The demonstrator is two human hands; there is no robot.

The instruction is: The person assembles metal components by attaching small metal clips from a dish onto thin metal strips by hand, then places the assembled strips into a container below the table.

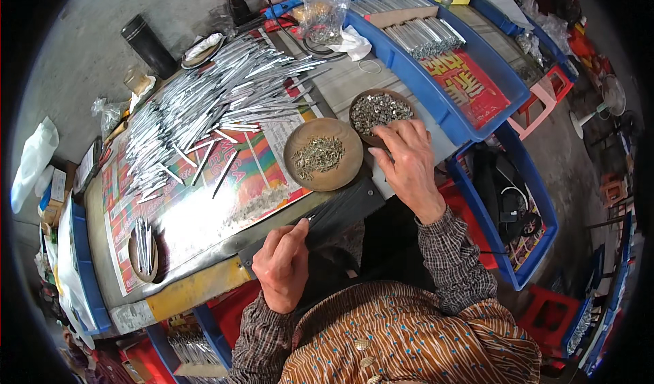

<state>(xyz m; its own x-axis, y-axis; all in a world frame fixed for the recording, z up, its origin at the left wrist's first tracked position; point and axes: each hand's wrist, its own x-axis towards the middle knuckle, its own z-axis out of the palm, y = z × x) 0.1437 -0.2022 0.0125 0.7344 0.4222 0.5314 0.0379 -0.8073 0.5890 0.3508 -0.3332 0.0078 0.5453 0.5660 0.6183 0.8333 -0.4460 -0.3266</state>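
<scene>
My left hand [281, 267] is closed in a pinch at the near edge of the table, with a tiny shiny metal piece [311, 217] at its fingertips. Beneath it runs a dark strip [340, 213] along the table edge. My right hand [409, 166] reaches over the near rim of a small round bowl of silvery metal bits [380, 111]; its thumb and forefinger are apart, and I see nothing between them. Between the hands, a wider wooden dish [294, 169] holds a heap of small brass-coloured pieces [319, 156].
A large pile of thin silvery strips [197, 104] covers printed paper on the left. One small bowl [154, 265] holds more strips. A blue tray [409, 67] with bundled metal rods stands at right; a blue bin [507, 213] sits below. A black cylinder [148, 47] stands behind.
</scene>
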